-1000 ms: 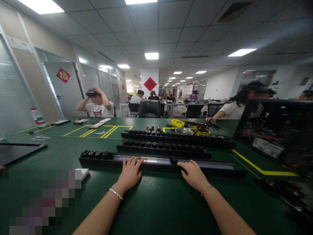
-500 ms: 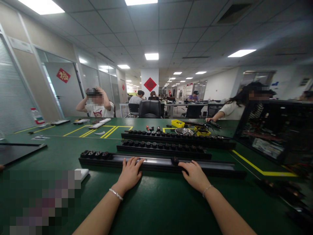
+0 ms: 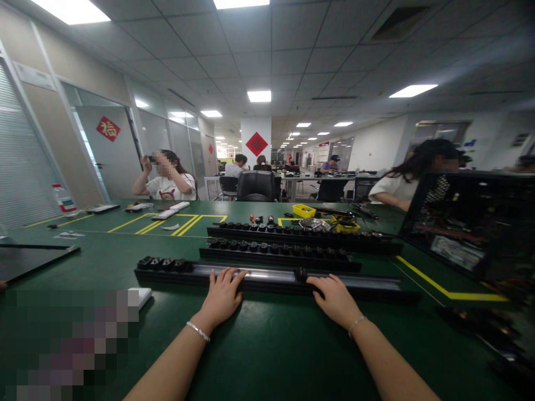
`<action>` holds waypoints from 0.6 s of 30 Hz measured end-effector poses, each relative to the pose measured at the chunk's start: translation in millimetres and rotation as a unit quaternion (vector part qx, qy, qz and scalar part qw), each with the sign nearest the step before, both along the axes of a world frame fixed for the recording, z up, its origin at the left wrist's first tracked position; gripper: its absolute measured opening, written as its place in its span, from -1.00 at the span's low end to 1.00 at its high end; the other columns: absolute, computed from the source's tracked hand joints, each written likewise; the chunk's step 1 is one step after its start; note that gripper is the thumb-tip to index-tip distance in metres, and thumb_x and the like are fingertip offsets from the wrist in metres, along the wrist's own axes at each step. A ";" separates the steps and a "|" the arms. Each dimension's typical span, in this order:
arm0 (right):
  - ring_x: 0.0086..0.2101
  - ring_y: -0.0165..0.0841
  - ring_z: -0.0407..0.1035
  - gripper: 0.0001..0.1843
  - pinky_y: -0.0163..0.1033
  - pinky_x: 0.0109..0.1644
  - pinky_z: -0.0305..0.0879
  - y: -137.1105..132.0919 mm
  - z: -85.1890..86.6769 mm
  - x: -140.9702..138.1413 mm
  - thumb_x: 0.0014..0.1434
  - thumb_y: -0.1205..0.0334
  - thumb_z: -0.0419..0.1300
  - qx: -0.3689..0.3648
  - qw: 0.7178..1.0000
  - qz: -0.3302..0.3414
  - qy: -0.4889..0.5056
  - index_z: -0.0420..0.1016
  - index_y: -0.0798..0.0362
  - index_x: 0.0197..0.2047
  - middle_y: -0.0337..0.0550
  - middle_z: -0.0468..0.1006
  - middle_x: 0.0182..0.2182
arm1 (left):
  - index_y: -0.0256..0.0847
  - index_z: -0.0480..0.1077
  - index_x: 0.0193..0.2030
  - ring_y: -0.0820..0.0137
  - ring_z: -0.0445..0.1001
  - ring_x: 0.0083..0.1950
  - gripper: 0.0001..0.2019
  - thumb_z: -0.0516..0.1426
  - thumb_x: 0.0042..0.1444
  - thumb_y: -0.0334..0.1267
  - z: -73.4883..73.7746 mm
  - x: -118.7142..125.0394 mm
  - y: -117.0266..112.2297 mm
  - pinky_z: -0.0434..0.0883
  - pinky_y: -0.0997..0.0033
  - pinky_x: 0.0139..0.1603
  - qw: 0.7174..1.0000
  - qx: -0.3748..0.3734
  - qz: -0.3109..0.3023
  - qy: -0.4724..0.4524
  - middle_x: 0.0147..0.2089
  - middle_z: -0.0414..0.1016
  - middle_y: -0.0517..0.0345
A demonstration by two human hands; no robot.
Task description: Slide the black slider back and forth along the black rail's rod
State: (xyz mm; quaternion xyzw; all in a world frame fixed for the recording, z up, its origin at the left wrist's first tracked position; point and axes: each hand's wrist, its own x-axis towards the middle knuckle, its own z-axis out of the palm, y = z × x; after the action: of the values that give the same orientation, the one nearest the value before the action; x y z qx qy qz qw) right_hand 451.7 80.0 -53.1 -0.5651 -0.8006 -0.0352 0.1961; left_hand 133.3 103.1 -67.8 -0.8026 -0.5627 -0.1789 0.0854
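Note:
A long black rail (image 3: 259, 285) with a bright channel along its top lies across the table before me. Several small black modules (image 3: 162, 263) sit in its left end. My left hand (image 3: 223, 292) rests palm down on the rail's near side, fingers spread over the channel. Right of centre, a single black module (image 3: 301, 274) stands in the channel. Against its right side are the fingertips of my right hand (image 3: 334, 298), the thumb held apart on the near edge. Behind lie a second black rail (image 3: 280, 257) and a third (image 3: 301, 236), both lined with similar round modules.
An open computer case (image 3: 455, 223) stands at the right. Beyond the rails are a yellow bin (image 3: 304, 211), a metal bowl (image 3: 315, 225) and loose tools. A black panel (image 3: 37, 262) lies at the left. Two people sit across the green table (image 3: 259, 356).
My right hand and the single module have shifted slightly right along the channel. My left hand stays put. The person at right has drawn their hand back from the tool on the table.

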 end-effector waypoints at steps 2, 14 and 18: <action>-0.14 -0.35 0.34 -0.62 0.00 0.15 -0.06 0.1 -0.5 0.2 0.07 0.30 -0.05 0.002 1.000 -0.001 0.001 0.37 -0.11 -0.05 -0.20 0.51 -0.16 | 0.07 0.08 0.19 0.19 0.06 0.22 -0.43 0.00 -0.01 -0.33 -0.1 -0.1 0.0 -0.22 -0.17 0.23 1.000 -0.002 0.002 0.001 0.17 0.20 0.15; -0.13 -0.33 0.34 -0.62 -0.04 0.11 0.02 0.3 1.1 0.7 0.08 0.31 -0.05 0.000 1.000 0.006 0.002 0.38 -0.06 -0.05 -0.18 0.51 -0.16 | 0.07 0.08 0.19 0.19 0.05 0.23 -0.43 0.00 -0.01 -0.34 1.4 0.2 -0.5 -0.23 -0.17 0.23 1.000 -0.009 0.004 0.002 0.18 0.20 0.13; -0.14 -0.32 0.34 -0.63 -0.06 0.08 0.07 0.3 1.8 1.2 0.07 0.33 -0.05 0.006 1.000 0.011 0.002 0.39 -0.05 -0.06 -0.16 0.51 -0.17 | 0.07 0.08 0.19 0.19 0.05 0.23 -0.43 0.00 -0.01 -0.33 1.4 0.2 0.0 -0.23 -0.17 0.23 1.000 -0.010 0.005 0.005 0.18 0.20 0.14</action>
State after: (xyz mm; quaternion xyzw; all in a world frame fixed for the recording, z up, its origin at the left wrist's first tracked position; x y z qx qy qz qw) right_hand 452.9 80.2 -51.2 -0.5551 -0.8062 -0.0360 0.2016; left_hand 133.5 103.1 -66.4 -0.8017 -0.5676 -0.1691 0.0812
